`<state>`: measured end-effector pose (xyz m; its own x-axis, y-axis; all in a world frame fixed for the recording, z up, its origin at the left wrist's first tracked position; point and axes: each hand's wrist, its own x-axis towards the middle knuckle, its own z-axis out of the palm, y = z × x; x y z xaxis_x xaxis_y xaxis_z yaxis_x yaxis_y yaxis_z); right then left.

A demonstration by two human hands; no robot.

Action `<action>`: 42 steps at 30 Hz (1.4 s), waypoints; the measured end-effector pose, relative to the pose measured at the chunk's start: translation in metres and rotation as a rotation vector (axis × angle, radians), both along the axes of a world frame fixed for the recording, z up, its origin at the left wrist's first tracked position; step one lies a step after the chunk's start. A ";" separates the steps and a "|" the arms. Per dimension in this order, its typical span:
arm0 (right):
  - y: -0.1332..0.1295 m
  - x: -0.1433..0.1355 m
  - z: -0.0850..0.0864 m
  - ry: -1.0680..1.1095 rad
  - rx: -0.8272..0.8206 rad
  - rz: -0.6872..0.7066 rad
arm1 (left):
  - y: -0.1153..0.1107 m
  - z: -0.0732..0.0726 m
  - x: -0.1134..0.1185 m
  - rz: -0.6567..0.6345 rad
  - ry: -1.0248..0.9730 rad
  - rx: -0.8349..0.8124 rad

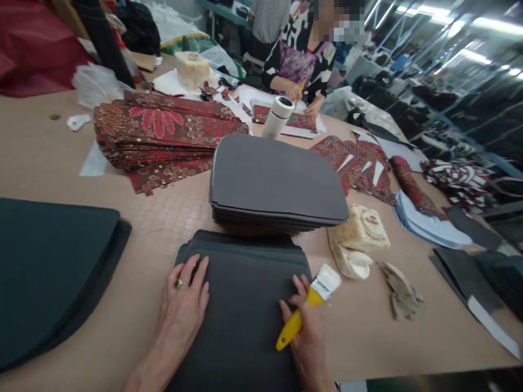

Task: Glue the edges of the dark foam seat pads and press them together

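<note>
Dark grey cut panels [249, 305] lie overlapped on the table before me, their far edges slightly fanned. My left hand [183, 299] rests on their left edge, fingers stretched out, a ring on one finger. At the right edge, my right hand [306, 321] holds a yellow-handled paintbrush [304, 313] between thumb and fingers, its whitish bristles pointing away to the right. The fingertips of that hand touch the panels. Just beyond stands a thick stack of grey rounded panels [278, 179].
Patterned red-brown fabric pieces [163, 125] are piled at the back left. A cut-open plastic container [359, 234] and a crumpled rag [402, 291] lie to the right. Dark green panels [53, 272] cover the left. Across the table a co-worker [302, 60] handles patterned fabric near a white cylinder [278, 117].
</note>
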<state>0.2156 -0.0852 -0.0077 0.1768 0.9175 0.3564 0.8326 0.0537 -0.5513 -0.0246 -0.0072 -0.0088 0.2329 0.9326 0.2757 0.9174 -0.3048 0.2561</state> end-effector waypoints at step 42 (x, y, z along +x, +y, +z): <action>-0.012 0.058 -0.012 0.339 -0.177 -0.285 | -0.047 0.032 -0.025 0.443 -0.712 -0.515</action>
